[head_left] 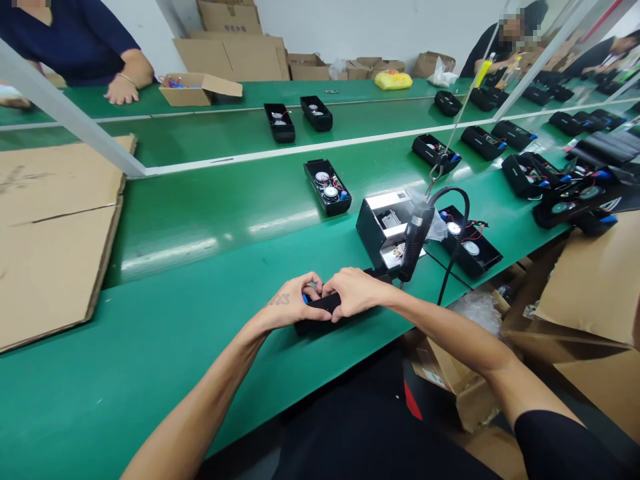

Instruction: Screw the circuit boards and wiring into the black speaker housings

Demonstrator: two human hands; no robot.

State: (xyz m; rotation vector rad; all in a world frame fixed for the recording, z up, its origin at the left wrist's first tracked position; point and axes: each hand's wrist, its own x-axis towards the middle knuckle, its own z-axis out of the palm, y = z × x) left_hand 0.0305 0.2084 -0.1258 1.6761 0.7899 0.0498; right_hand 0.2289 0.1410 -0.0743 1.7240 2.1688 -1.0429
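A black speaker housing (320, 325) lies on the green bench (200, 320) near its front edge, partly covered by my hands. My left hand (295, 300) grips its left part, thumb on the near wall and fingers curled inside, beside a bit of blue. Around the right part of the same housing, my right hand (353, 293) is closed, its fingertips close to those of my left hand. What the fingertips touch inside is hidden. Just behind hangs a black electric screwdriver (417, 237), in front of a black and silver screw feeder (383, 230).
An open housing with two speakers (327, 187) sits beyond my hands; another (470, 240) lies right of the feeder. Flattened cardboard (55, 233) covers the left. Cardboard boxes (595, 287) stand at right. Across the bench, a person's hand (121, 90) rests on the surface.
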